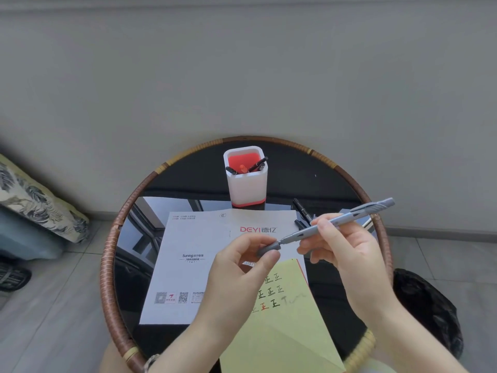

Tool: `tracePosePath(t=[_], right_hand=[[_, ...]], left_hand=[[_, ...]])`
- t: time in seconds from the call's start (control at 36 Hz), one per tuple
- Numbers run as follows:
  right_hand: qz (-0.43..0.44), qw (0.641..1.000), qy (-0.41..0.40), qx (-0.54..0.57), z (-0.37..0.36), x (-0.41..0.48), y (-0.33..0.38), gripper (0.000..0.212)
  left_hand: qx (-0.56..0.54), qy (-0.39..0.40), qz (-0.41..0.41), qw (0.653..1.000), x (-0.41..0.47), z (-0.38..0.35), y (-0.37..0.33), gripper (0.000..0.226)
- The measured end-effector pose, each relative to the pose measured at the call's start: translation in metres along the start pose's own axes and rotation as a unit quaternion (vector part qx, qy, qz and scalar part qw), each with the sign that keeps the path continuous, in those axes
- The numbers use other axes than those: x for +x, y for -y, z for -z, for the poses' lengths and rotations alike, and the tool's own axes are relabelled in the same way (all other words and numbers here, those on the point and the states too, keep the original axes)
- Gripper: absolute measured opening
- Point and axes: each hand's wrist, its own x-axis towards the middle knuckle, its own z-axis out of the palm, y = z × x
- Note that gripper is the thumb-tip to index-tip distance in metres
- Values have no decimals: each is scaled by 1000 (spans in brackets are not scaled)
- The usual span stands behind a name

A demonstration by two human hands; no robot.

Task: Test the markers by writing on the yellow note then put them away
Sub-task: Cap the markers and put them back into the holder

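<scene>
My right hand (347,254) grips a grey marker (349,220) by its barrel, tip pointing left, held above the table. My left hand (242,267) pinches the marker's grey cap (269,248) right at the tip; whether the cap touches the tip is unclear. Below the hands lies the yellow note (282,327) with several written characters in black, red and grey. A white and red pen holder (246,181) stands at the back of the table with several markers in it.
The round black glass table has a woven rattan rim (113,238). A white printed sheet (188,265) lies under the note. Two black markers (302,214) lie right of the sheet. A patterned cushion (37,203) sits at left, a black bag (427,305) at right.
</scene>
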Motion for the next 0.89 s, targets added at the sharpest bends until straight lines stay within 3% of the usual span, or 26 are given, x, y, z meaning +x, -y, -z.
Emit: tracePosePath(t=[0.17,0.33,0.44,0.58,0.69,0.75,0.89], right_hand=[[-28,999,10,28,2,-3,-2,23],[-108,985,84,101,9,-2,-1,15],[-122,981,103,109,10,3,3,16],[-98,985,96,105,7,6,2,20],[-73,988,87,109,4,6,-6,14],[-65,989,90,102,4,6,-11,13],[-83,987,119,71,8,11,-21,16]], left_hand=[[46,-15,-54,997,-3,-1,1,27],[174,-32,-261,949,0,0,11,18],[185,-32,-289,939,7,0,13,18],[141,-56,-244,958,10,-5,9,26],[86,-78,-164,980,10,-8,13,17],[52,-87,-113,988,9,-10,13,24],[-63,0,43,997,16,-3,11,24]])
